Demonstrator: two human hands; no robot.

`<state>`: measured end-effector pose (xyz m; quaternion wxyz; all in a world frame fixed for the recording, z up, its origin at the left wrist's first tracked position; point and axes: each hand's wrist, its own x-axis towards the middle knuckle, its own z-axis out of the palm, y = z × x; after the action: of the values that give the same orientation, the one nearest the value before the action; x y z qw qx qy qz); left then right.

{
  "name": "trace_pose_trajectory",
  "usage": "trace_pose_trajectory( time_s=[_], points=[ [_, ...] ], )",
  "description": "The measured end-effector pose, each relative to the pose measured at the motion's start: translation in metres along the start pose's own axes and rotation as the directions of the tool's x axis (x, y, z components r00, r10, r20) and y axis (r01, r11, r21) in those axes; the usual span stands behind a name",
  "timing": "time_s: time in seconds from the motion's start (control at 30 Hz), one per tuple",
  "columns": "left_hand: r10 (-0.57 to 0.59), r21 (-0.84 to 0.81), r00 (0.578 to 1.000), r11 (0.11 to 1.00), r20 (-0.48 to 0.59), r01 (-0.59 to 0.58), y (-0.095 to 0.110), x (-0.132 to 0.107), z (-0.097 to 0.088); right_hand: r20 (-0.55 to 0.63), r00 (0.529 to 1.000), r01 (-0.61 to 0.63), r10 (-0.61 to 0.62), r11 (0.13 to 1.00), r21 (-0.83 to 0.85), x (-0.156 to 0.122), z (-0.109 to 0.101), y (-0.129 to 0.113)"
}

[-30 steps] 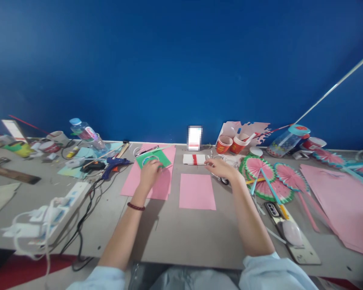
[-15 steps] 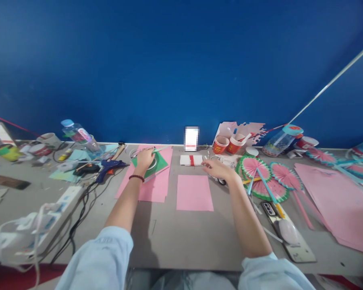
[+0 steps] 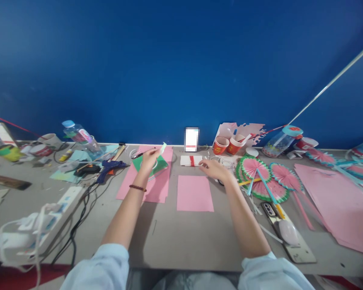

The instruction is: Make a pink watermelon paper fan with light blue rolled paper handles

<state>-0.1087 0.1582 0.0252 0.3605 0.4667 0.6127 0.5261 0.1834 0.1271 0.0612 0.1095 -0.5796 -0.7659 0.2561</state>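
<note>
My left hand [image 3: 150, 158] is closed in a pinch on a small pale green strip of paper [image 3: 163, 148], which sticks up past the fingertips. Below that hand lies a green sheet of paper [image 3: 161, 164], and under it are larger pink sheets [image 3: 152, 195]. My right hand [image 3: 214, 168] has its fingers loosely stretched, their tips at the right end of a flat white box with a red band [image 3: 185, 161]. Whether they touch the box, I cannot tell. A pink square of paper [image 3: 195, 193] lies flat between my forearms.
Watermelon-patterned paper fans [image 3: 256, 171], a phone [image 3: 302, 249] and more pink paper [image 3: 335, 201] lie to the right. Red paper cups [image 3: 220, 146] stand at the back. A blue glue gun [image 3: 108, 169], a bottle [image 3: 80, 135] and a power strip [image 3: 60, 209] are on the left.
My left hand has risen a little off the green sheet, bringing the pale strip up with it. My right hand has shifted slightly left to the white box's end.
</note>
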Motion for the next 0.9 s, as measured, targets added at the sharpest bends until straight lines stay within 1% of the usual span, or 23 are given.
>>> trace_pose_trajectory(
  time_s=[0.03, 0.07, 0.1, 0.17, 0.2, 0.27, 0.37, 0.43, 0.53, 0.6, 0.63, 0.7, 0.8, 0.87, 0.9],
  points=[
    [-0.115, -0.166, 0.993, 0.979, 0.031, 0.118, 0.001, -0.008, 0.007, -0.005, 1.0, 0.024, -0.024, 0.998, 0.054, 0.002, 0.005, -0.004],
    [-0.144, -0.206, 0.987, 0.966, 0.073, 0.156, 0.003, -0.017, 0.014, 0.003, 0.998, 0.056, -0.057, 0.99, 0.133, 0.005, 0.01, -0.008],
    [-0.154, -0.225, 0.982, 0.959, 0.106, 0.175, 0.004, -0.026, 0.022, 0.029, 0.997, 0.061, -0.07, 0.97, 0.234, 0.008, 0.015, -0.012],
    [-0.167, -0.247, 0.973, 0.947, 0.162, 0.204, 0.006, -0.047, 0.037, 0.088, 0.993, 0.029, -0.073, 0.904, 0.426, 0.013, 0.026, -0.017],
    [-0.167, -0.259, 0.966, 0.941, 0.199, 0.216, 0.007, -0.057, 0.043, 0.092, 0.993, 0.013, -0.069, 0.865, 0.502, 0.016, 0.03, -0.018],
    [-0.14, -0.29, 0.938, 0.927, 0.317, 0.236, 0.009, -0.076, 0.052, 0.058, 0.997, 0.006, -0.053, 0.794, 0.608, 0.02, 0.035, -0.019],
    [-0.122, -0.275, 0.906, 0.929, 0.406, 0.249, 0.013, -0.095, 0.056, -0.006, 0.999, 0.039, -0.048, 0.702, 0.711, 0.023, 0.037, -0.016],
    [-0.121, -0.277, 0.897, 0.926, 0.426, 0.256, 0.014, -0.102, 0.056, -0.012, 0.998, 0.05, -0.064, 0.639, 0.767, 0.023, 0.035, -0.016],
    [-0.122, -0.301, 0.906, 0.918, 0.406, 0.258, 0.014, -0.105, 0.053, -0.007, 0.997, 0.048, -0.075, 0.557, 0.829, 0.022, 0.034, -0.017],
    [-0.109, -0.306, 0.911, 0.92, 0.398, 0.244, 0.011, -0.106, 0.051, -0.051, 0.998, 0.06, -0.031, 0.532, 0.845, 0.023, 0.034, -0.017],
    [-0.102, -0.305, 0.912, 0.923, 0.398, 0.236, 0.01, -0.106, 0.051, -0.094, 0.996, 0.074, 0.008, 0.538, 0.84, 0.025, 0.035, -0.016],
    [-0.096, -0.307, 0.913, 0.924, 0.395, 0.23, 0.005, -0.107, 0.052, -0.201, 0.976, 0.114, 0.087, 0.58, 0.807, 0.027, 0.033, -0.011],
    [-0.119, -0.322, 0.919, 0.913, 0.377, 0.25, -0.003, -0.108, 0.054, -0.345, 0.926, 0.152, 0.152, 0.687, 0.711, 0.029, 0.022, 0.004],
    [-0.137, -0.335, 0.92, 0.903, 0.366, 0.268, -0.008, -0.108, 0.057, -0.423, 0.889, 0.12, 0.173, 0.804, 0.582, 0.027, 0.01, 0.019],
    [-0.135, -0.344, 0.921, 0.9, 0.365, 0.269, -0.011, -0.108, 0.059, -0.482, 0.859, 0.097, 0.175, 0.867, 0.488, 0.025, 0.004, 0.027]
  ],
)
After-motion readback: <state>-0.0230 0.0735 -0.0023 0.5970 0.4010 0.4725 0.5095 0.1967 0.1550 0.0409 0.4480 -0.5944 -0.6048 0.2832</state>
